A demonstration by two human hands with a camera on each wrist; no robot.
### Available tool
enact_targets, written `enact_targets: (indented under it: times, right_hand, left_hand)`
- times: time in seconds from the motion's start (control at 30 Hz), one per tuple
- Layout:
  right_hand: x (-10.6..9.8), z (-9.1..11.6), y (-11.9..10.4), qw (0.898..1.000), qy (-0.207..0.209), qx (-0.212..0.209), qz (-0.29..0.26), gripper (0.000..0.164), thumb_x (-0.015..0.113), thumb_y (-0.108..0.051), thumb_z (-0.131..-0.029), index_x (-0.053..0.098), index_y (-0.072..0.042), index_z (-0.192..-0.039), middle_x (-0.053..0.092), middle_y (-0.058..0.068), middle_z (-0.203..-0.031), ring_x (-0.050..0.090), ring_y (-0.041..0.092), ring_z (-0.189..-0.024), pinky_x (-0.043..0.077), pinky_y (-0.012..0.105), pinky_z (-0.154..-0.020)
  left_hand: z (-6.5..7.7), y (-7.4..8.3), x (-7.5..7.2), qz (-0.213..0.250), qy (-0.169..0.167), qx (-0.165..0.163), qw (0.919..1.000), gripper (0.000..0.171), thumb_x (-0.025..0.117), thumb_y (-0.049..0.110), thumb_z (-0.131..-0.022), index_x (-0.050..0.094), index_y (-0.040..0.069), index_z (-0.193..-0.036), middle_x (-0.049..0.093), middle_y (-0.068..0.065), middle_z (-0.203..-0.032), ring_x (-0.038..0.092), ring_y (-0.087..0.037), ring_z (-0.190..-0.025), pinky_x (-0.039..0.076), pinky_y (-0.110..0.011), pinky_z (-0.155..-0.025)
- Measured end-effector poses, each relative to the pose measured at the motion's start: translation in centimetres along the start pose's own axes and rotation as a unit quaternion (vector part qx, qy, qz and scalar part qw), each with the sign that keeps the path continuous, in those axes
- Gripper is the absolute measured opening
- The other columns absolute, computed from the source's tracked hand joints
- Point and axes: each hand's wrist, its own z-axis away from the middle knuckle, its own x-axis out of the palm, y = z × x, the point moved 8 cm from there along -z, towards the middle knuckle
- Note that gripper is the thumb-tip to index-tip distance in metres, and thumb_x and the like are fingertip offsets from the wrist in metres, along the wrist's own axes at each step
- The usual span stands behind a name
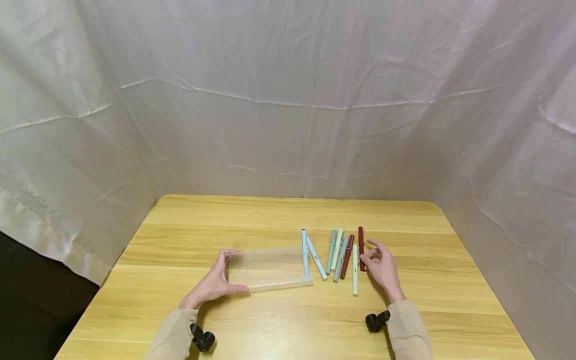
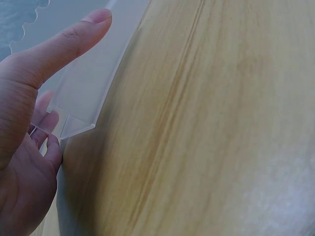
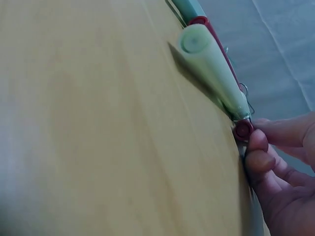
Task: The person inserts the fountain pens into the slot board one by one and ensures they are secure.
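My left hand (image 1: 217, 281) grips the left end of a clear plastic tray (image 1: 281, 287), thumb along the near side and fingers round the far corner. A scalloped edge of this tray (image 2: 81, 86) shows in the left wrist view. One light blue pen (image 1: 305, 257) lies across the tray's right end, with a second light blue pen (image 1: 318, 261) slanting beside it. At the right of the pens, my right hand (image 1: 382, 267) pinches the near end of a dark red pen (image 1: 361, 240) between thumb and fingers. A pale green pen (image 3: 211, 66) lies just left of it.
Between the tray and the right hand lie several more pens: two grey-green pens, one at the left (image 1: 331, 252), another pale green pen (image 1: 337, 250) and another dark red pen (image 1: 347, 257). Pale curtains (image 1: 288, 125) surround the wooden table (image 1: 279, 330) at the back and sides.
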Motion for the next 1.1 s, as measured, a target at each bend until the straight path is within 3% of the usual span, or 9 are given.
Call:
enact_targets:
  times: [0.27,0.7,1.1]
  right_hand:
    - [-0.4,1.5,0.3,0.997,-0.047,0.022,-0.064,0.066,0.068,0.001,-0.093,0.036,-0.001,-0.151,0.061,0.015,-0.088,0.058,0.011,-0.053,0.052,0.027,-0.045]
    - [-1.4,0.0,0.9,0.999,-0.028,0.021,0.011,0.055,0.062,-0.016,-0.101,0.040,0.000,-0.149,0.065,0.012,-0.087,0.054,0.010,-0.048,0.047,0.025,-0.043]
    - [-1.3,0.1,1.0,0.997,-0.057,0.043,0.022,0.067,0.069,-0.022,-0.096,0.038,0.003,-0.150,0.065,0.009,-0.090,0.055,0.008,-0.051,0.050,0.024,-0.048]
  left_hand:
    - [0.0,0.0,0.0,0.004,-0.004,0.001,1.0000,0.103,0.095,0.027,-0.066,0.029,0.007,-0.143,0.031,-0.024,-0.157,0.018,-0.047,-0.153,0.010,-0.063,-0.126]
    - [0.0,0.0,-0.1,0.002,0.001,0.007,1.0000,0.102,0.095,0.026,-0.066,0.030,0.007,-0.143,0.031,-0.024,-0.156,0.019,-0.047,-0.152,0.011,-0.065,-0.126]
    - [0.0,-0.1,0.0,0.003,-0.004,-0.003,1.0000,0.102,0.094,0.028,-0.067,0.029,0.008,-0.144,0.027,-0.025,-0.159,0.014,-0.048,-0.153,0.009,-0.065,-0.126]
